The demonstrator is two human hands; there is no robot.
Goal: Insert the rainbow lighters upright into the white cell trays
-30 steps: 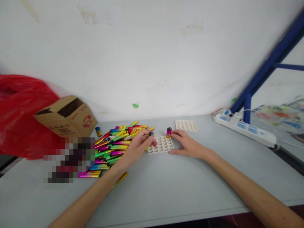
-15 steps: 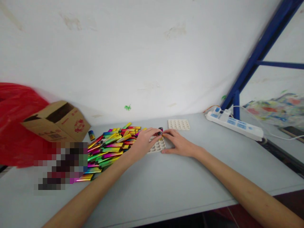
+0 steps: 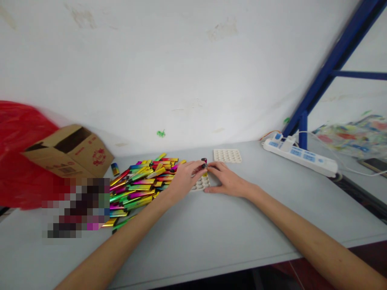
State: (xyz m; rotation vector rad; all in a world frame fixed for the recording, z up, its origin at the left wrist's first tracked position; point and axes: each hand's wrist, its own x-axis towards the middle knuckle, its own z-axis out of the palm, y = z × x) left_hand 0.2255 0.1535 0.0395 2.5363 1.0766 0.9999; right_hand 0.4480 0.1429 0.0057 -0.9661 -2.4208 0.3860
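Note:
My left hand [image 3: 185, 177] is closed in a pinch on a slim lighter [image 3: 204, 166] with a black end, held over a white tray of round holes [image 3: 201, 184]. Most of the tray lies hidden beneath this hand. Another lighter with a dark top [image 3: 204, 160] stands just behind the pinched one. My right hand [image 3: 227, 180] is at the tray's right side, thumb and fingers apart. Its thumb is by the near right corner and its fingertips are close beside the held lighter; whether they touch it I cannot tell. A pile of shiny, multicoloured lighters [image 3: 140, 187] lies left of the tray.
A second white holed tray [image 3: 227, 155] lies near the wall. At left are an open cardboard box [image 3: 71, 155], a red plastic bag [image 3: 24, 161] and a small blue-yellow lighter-like piece [image 3: 115, 169]. A power strip [image 3: 302, 157] and blue frame [image 3: 326, 72] are at right.
The whole view has shifted slightly. Both hands stay at the tray, and the left fingers have moved only a little around the lighter.

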